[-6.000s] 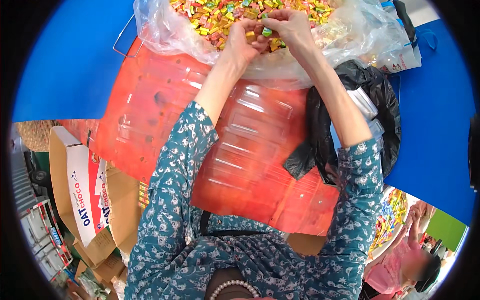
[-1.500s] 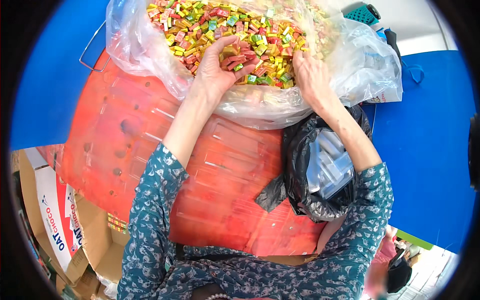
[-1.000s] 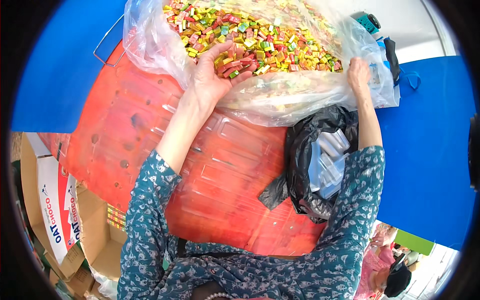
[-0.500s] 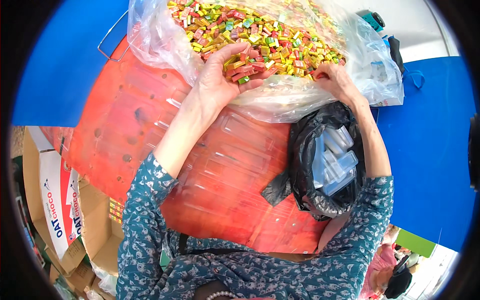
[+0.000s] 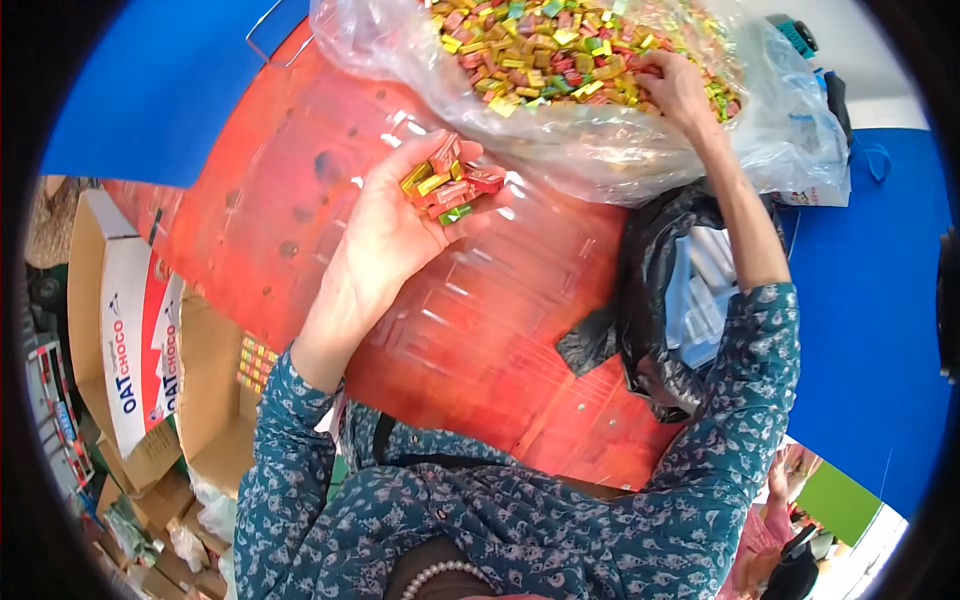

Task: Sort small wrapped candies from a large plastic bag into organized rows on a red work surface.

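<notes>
A handful of small wrapped candies [image 5: 452, 186] in red, gold and green lies in my left hand [image 5: 385, 225], palm up with its fingers curled around them. It is above a row of clear plastic trays [image 5: 480, 265] spread on the red tabletop [image 5: 260, 195]. My right hand [image 5: 678, 90] reaches into a large clear plastic bag [image 5: 590, 150] full of loose candies [image 5: 560, 55]. Its fingers are pinched at the pile, with a bit of red at the fingertips; the exact number of pieces held is hidden.
Beneath my right forearm stands a black plastic bag [image 5: 640, 300] holding clear plastic boxes [image 5: 700, 290]. Blue surfaces [image 5: 860, 330] flank the red tabletop. Open cardboard boxes [image 5: 125, 320] stand at lower left. Part of another person [image 5: 765, 550] shows at lower right.
My left hand has drawn back from the candy bag toward me, over the trays, carrying its handful. My right hand has moved deeper into the pile. The whole view has shifted slightly.
</notes>
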